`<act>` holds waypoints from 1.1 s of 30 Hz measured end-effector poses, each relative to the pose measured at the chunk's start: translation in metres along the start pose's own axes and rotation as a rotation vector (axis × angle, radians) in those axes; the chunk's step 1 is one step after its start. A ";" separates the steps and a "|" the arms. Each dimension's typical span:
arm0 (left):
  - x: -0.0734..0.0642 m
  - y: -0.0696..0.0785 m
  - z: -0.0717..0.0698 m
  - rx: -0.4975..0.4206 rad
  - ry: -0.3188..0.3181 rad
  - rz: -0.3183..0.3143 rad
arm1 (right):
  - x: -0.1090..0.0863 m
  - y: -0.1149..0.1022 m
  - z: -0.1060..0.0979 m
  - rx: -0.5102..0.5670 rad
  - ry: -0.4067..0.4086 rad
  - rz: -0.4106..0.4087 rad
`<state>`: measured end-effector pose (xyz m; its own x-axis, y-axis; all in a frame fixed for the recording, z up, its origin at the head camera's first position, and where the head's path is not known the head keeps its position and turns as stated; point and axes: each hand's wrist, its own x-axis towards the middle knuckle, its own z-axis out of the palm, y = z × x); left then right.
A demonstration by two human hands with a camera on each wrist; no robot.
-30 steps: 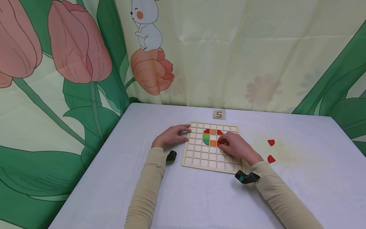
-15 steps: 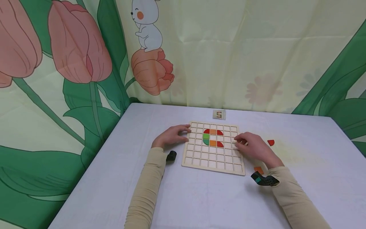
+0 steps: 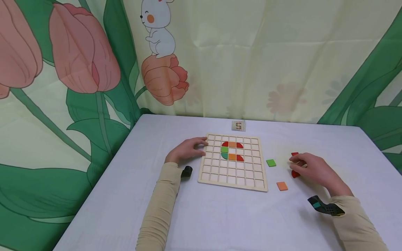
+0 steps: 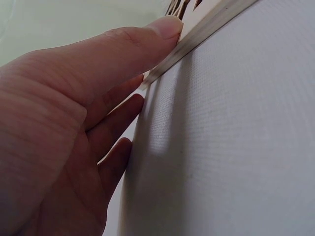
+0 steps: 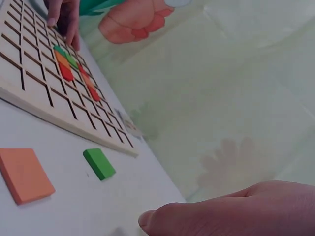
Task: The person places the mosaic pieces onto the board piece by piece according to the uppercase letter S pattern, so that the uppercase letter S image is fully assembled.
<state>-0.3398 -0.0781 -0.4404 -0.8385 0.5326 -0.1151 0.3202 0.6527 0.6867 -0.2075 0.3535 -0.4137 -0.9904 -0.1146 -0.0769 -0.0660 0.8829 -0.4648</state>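
A wooden grid board (image 3: 232, 180) lies on the table, with red, orange and green tiles set in a C-like shape in its cells. My left hand (image 3: 185, 149) rests at the board's left edge; in the left wrist view its thumb (image 4: 165, 28) touches the rim and the other fingers are loosely bent. To the right of the board, my right hand (image 3: 315, 169) is over two red rounded tiles, one (image 3: 294, 153) showing past the fingertips and the other (image 3: 295, 174) below the thumb, both partly hidden. Nothing shows between its loosely bent fingers.
A green square tile (image 3: 271, 162) and an orange square tile (image 3: 282, 186) lie between the board and my right hand. Behind the board is a small patterned card (image 3: 238, 126). A printed curtain (image 3: 232, 69) hangs along the table's back edge.
My right hand has left a red tile in the board and moved right to the loose red tiles, uncovering the green and orange squares. The left hand has stayed at the board's edge.
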 end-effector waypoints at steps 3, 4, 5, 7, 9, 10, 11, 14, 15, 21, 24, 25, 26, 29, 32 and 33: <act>0.000 0.001 0.001 -0.003 0.002 -0.004 | -0.007 0.005 0.000 -0.005 0.007 -0.017; 0.000 0.001 0.001 -0.004 0.002 -0.005 | -0.008 0.005 0.001 -0.006 0.009 -0.027; 0.000 0.001 0.001 -0.005 0.004 -0.007 | -0.009 0.005 0.002 -0.006 0.011 -0.040; -0.001 0.001 0.001 -0.004 0.004 -0.010 | -0.010 0.003 0.006 -0.008 0.016 -0.054; -0.001 0.001 0.000 -0.006 0.004 -0.010 | -0.008 -0.001 0.010 -0.008 0.025 -0.063; -0.001 0.001 0.000 -0.006 0.003 -0.010 | -0.006 -0.003 0.011 -0.009 0.028 -0.065; -0.001 0.000 0.000 -0.004 0.002 -0.009 | -0.004 -0.005 0.013 -0.012 0.031 -0.065; -0.001 0.001 0.000 0.000 0.000 -0.004 | 0.002 -0.013 0.017 -0.019 0.042 -0.063; -0.001 0.001 0.000 -0.001 0.000 -0.003 | 0.004 -0.015 0.019 -0.020 0.045 -0.066; -0.002 0.002 -0.001 -0.009 0.001 -0.008 | 0.016 -0.030 0.026 0.002 0.035 -0.073; -0.001 0.000 0.000 -0.003 -0.001 0.001 | 0.022 -0.037 0.030 0.009 0.024 -0.057; 0.000 0.000 0.000 -0.002 -0.001 0.004 | 0.024 -0.039 0.031 0.006 0.020 -0.055; 0.000 -0.001 0.000 -0.001 0.000 0.008 | 0.026 -0.041 0.032 0.003 0.019 -0.055; 0.000 -0.002 0.001 -0.001 0.003 0.010 | 0.029 -0.045 0.034 -0.017 0.022 -0.067; 0.000 -0.002 0.000 0.000 0.003 0.011 | 0.030 -0.047 0.036 -0.030 0.033 -0.082; -0.001 -0.002 0.000 0.000 0.003 0.012 | 0.030 -0.047 0.036 -0.031 0.037 -0.082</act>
<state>-0.3398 -0.0793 -0.4415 -0.8360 0.5387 -0.1047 0.3301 0.6460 0.6883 -0.2300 0.2919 -0.4263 -0.9853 -0.1709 -0.0067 -0.1505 0.8851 -0.4404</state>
